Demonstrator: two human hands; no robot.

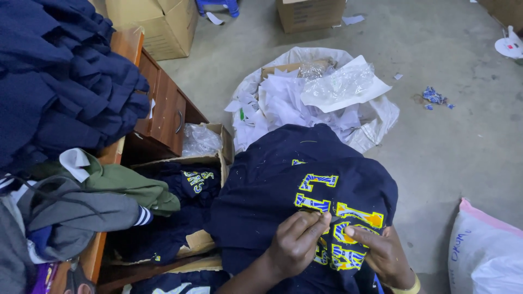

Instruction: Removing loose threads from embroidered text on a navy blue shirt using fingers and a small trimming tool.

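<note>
Navy garment (pixel 272 185) draped directly beneath both hands; left hand (pixel 297 242) pinching at yellow lettering (pixel 338 218), right hand (pixel 384 253) pressing fabric, fingers curled.

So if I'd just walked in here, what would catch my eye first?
Probably the dark navy garment spread over the person's lap, with its bright yellow and blue letters, where the left hand and right hand pinch at the lettering. Behind it on the concrete floor sits a white sack heaped with paper scraps. On the left, a big pile of navy clothes covers a wooden desk.
</note>
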